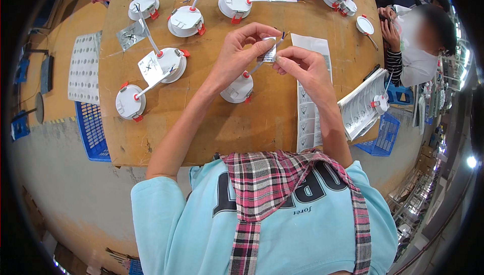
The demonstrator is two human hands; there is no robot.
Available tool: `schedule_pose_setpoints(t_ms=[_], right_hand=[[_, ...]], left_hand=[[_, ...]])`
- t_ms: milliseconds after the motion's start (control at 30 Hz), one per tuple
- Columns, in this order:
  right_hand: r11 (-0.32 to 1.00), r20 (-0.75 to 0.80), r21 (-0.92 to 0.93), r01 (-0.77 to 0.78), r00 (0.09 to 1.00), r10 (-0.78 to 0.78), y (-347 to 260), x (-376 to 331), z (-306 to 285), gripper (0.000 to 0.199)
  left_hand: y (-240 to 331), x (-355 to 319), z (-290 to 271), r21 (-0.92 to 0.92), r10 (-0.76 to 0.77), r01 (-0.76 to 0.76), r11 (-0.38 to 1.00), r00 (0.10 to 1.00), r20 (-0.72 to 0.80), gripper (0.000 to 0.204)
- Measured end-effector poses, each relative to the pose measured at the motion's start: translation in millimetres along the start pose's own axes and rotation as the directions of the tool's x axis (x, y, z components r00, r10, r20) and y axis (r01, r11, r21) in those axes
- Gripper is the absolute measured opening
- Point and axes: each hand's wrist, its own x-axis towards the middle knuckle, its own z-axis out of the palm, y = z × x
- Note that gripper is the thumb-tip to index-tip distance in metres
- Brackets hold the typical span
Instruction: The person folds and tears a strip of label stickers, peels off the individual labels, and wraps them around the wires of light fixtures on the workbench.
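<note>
A round white downlight [237, 92] with red-tipped spring clips lies on the table below my hands, its grey cable rising between them. A small printed label [269, 54] is at the cable, close to the bare wire ends. My left hand [244, 48] is closed in a pinch on the label and cable from the left. With thumb and forefinger pressed together, my right hand [304, 66] grips the label's right edge. Beneath my right wrist lies a long sheet of labels [307, 124], partly hidden by the forearm.
Several more downlights [186, 21] with cables and labels lie across the brown table [201, 129]. A stack of label sheets [360, 106] is at the right edge, with another downlight [379, 104] on it. Blue crates [92, 131] stand below. Across the right side sits another person [418, 48].
</note>
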Motion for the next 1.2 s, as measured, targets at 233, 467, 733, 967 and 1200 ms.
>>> schedule_pose_setpoints(t_ms=[233, 467, 733, 967, 1200], right_hand=[[0.998, -0.025, 0.065, -0.013, 1.0, 0.015, -0.1, -0.9, 7.0, 0.018], [0.995, -0.123, 0.083, -0.055, 0.99, 0.065, -6.8, -2.4, 20.3, 0.017], [1.0, -0.204, -0.021, 0.013, 0.979, -0.017, -5.9, -1.4, 32.0, 0.019], [0.986, -0.253, -0.16, 0.053, 0.963, -0.093, -4.8, 0.5, 38.5, 0.018], [0.98, -0.264, -0.187, 0.069, 0.957, -0.117, -4.7, 1.0, 38.3, 0.018]], left_hand=[[3.9, -3.0, 3.7, 0.222, 0.214, -0.179, 0.958, 0.966, -0.145, 0.022], [24.7, -41.3, 14.7, 0.852, 0.587, -0.301, 0.429, 0.809, -0.01, 0.021], [12.5, -46.5, 17.3, 0.925, 0.631, -0.242, 0.293, 0.776, 0.003, 0.019], [14.1, -44.9, 14.3, 0.948, 0.628, -0.231, 0.22, 0.777, 0.044, 0.016], [18.1, -42.1, 15.6, 0.955, 0.61, -0.226, 0.19, 0.79, 0.066, 0.016]])
